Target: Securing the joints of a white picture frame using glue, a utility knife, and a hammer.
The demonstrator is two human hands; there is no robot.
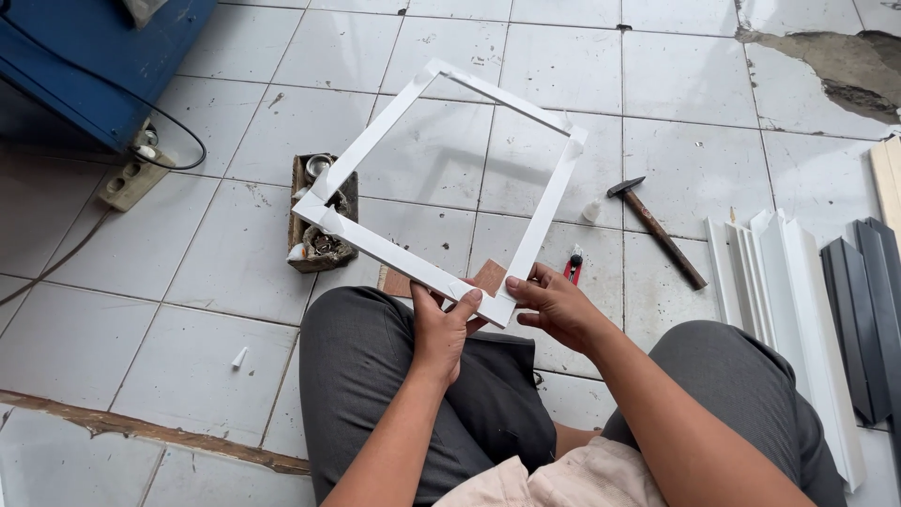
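Item: white square frame (441, 178) of thin moulding strips, mitred corners.

Location: held above my lap, tilted, its near corner at my hands and its far corners out over the tiled floor (235, 253); the left corner hung over the small wooden box of fittings (322, 214).

Grip: my left hand (443, 329) pinched the near corner, thumb on top; my right hand (554, 305) closed its fingers on the adjoining strip just beside it.

Handling, as I judged: light, stiff along each strip, weak at the joints; best held at a corner.

Orientation: diamond-wise to me, no long axis, diagonal running from me toward the far corner.

Near the frame: hammer (655, 230) to its right, white and dark moulding lengths (807, 300) beyond that.
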